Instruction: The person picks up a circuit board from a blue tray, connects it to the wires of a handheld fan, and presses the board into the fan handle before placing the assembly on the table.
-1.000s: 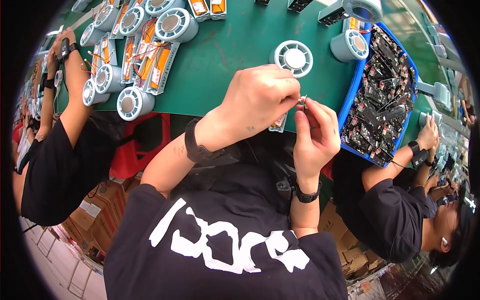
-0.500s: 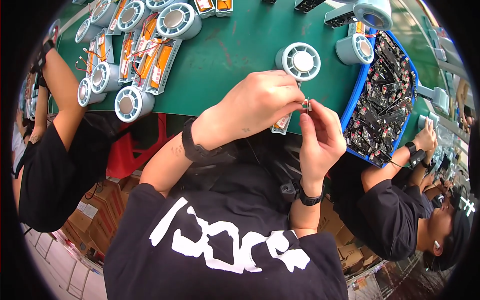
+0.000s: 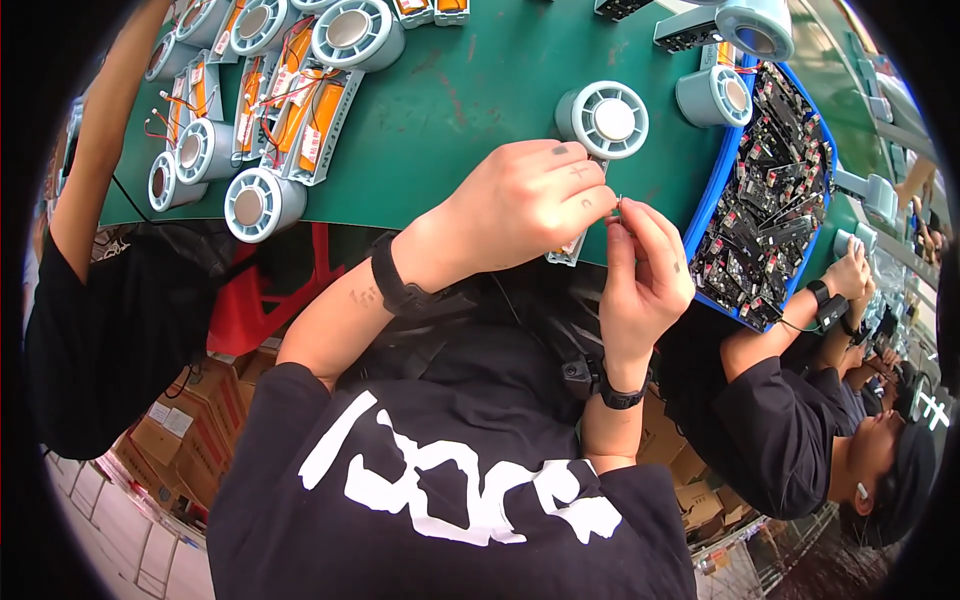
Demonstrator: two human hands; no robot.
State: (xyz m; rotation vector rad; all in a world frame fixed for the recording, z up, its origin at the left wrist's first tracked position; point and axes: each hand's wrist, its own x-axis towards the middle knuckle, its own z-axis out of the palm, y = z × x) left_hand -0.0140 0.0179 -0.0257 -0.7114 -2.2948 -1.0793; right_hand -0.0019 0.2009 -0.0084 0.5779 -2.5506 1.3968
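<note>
Over the near edge of the green table, my left hand (image 3: 540,205) and my right hand (image 3: 648,270) meet fingertip to fingertip. Both are closed in a pinch around a tiny part, mostly covered by the fingers; its kind is too small to make out. Just beyond lies a light-blue plastic unit with a round, ribbed head (image 3: 603,122) and a silver disc at its centre. My left hand covers most of its narrow body, whose near end shows below my left fingers.
A blue bin (image 3: 712,205) full of black circuit boards stands at right. Several light-blue units (image 3: 265,204) with orange batteries and loose wires crowd the left. Another unit (image 3: 714,97) lies beside the bin. Co-workers' arms (image 3: 88,190) are at both sides.
My hands stay together, with the left fingers rolled slightly forward, and the small pale part between them shows less. The co-worker's arm at left has reached farther over the table.
</note>
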